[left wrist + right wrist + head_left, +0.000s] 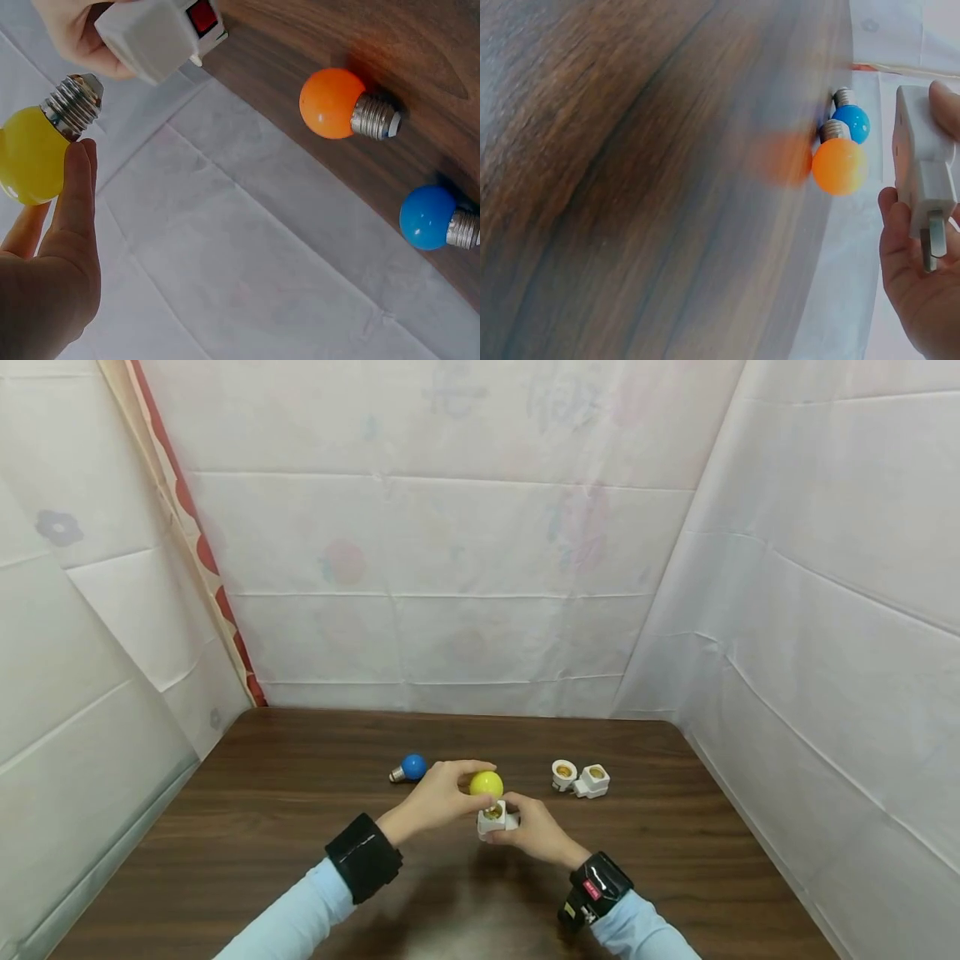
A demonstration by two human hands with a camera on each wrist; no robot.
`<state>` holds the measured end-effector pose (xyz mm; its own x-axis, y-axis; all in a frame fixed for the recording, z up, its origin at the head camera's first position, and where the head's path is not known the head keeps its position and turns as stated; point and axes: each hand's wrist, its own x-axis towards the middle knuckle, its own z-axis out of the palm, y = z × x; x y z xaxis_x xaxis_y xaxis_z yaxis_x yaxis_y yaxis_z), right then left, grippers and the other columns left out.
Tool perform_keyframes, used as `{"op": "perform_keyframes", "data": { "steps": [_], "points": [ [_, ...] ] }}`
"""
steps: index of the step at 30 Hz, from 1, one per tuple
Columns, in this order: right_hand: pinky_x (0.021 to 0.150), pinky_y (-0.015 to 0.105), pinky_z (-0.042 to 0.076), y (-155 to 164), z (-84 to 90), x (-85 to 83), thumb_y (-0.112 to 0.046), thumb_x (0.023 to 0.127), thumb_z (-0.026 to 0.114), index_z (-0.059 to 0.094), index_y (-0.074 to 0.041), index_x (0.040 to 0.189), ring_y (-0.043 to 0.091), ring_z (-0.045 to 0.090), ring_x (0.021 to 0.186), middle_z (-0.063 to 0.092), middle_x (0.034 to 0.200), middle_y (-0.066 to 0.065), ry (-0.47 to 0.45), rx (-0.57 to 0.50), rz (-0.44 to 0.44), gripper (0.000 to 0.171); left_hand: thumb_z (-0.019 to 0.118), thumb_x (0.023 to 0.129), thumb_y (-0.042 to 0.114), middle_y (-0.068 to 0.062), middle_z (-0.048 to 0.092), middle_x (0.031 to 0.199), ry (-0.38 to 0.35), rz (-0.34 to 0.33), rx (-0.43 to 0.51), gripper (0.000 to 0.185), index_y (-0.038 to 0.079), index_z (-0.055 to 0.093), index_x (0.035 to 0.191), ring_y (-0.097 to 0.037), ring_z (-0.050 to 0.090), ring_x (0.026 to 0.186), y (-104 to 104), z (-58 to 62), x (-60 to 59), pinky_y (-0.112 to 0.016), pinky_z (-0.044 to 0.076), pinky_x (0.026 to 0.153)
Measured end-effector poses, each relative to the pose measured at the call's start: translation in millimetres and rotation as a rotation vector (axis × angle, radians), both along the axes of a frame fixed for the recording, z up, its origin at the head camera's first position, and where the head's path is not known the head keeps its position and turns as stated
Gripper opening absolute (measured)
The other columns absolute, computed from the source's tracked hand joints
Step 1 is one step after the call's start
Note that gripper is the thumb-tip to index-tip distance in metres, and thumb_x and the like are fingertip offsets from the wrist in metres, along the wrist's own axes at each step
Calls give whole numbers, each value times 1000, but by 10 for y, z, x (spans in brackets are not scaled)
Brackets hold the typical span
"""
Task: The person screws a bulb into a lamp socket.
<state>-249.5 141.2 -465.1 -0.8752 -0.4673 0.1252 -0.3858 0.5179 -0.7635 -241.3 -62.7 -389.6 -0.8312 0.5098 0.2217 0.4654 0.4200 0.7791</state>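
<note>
My left hand (442, 797) pinches a yellow light bulb (486, 783) between thumb and fingers. In the left wrist view the bulb's silver screw base (73, 107) is bare and apart from the socket. A white plug-in lamp socket (491, 821) is gripped by my right hand (540, 833), its round opening facing up just below the bulb. The right wrist view shows the socket's metal plug prongs (933, 241); the left wrist view shows its red switch (202, 16). An orange bulb (332, 103) lies on the table, hidden behind my left hand in the head view.
A blue bulb (414, 767) lies on the brown wooden table (315, 760), left of the hands. Farther right stand a round white socket (564, 774) and a square white plug-in socket (592, 781), side by side. White sheets (450, 635) hang around the back and sides.
</note>
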Motion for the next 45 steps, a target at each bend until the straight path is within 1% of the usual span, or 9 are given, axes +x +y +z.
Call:
{"op": "perform_keyframes", "data": {
  "steps": [7,12,19,23,28,31,35,38,45],
  "points": [
    [71,23,49,-41,46,-30,-36,75,74,57,-14,111,9,58,86,63,98,-3,15,-11,-14,45,66,84,26,-10,62,116,0,-7,-1,44,10,56,124,-24,62,101,-8,-38,-33,-27,55,74],
    [72,24,49,-66,55,-14,-37,75,74,57,-14,111,10,58,87,63,100,-2,-1,-6,3,46,67,84,24,-11,62,116,-16,4,-6,44,9,56,124,-26,62,101,-20,-68,-26,-28,55,73],
    [76,25,50,-75,25,-7,-38,76,73,54,-15,118,10,58,91,62,106,-3,0,-9,23,51,66,84,27,-9,62,115,-5,2,-16,44,11,57,124,-22,63,98,2,-96,-37,-28,54,75],
    [74,25,50,-77,25,-12,-38,76,73,55,-15,117,10,58,90,62,104,-2,12,-15,22,50,67,83,30,-7,63,114,-9,1,-18,45,12,58,123,-18,63,95,16,-124,-42,-27,53,75],
    [72,23,49,-86,33,-15,-38,77,72,56,-16,113,10,58,87,62,101,-4,10,-18,16,46,67,83,30,-7,63,114,-8,1,-16,45,11,57,123,-19,63,96,12,-155,-30,-28,54,75],
    [71,22,48,-122,185,75,-30,78,73,57,-12,112,12,58,87,62,100,-1,9,-17,15,42,67,84,30,-8,63,114,-4,-3,-16,45,10,57,123,-21,64,97,6,-171,-24,-29,54,75],
    [71,23,48,-134,204,98,-27,78,73,57,-12,112,12,57,87,62,100,-1,-2,-11,10,41,66,84,30,-9,63,114,-8,-8,-10,45,9,57,123,-22,63,97,-3,-196,-18,-28,54,74],
    [72,23,49,-108,58,15,-35,77,73,56,-16,113,8,57,87,62,101,-4,0,-13,15,44,66,84,31,-10,63,114,-15,-13,-6,46,9,57,123,-23,63,97,-12,-200,-17,-28,54,73],
    [70,22,50,-110,68,18,-36,76,73,57,-16,110,8,58,84,63,99,-4,24,-34,17,43,68,83,30,-9,63,113,-39,-11,14,47,11,56,124,-21,63,97,-25,-184,-24,-27,53,72]
  ]
}}
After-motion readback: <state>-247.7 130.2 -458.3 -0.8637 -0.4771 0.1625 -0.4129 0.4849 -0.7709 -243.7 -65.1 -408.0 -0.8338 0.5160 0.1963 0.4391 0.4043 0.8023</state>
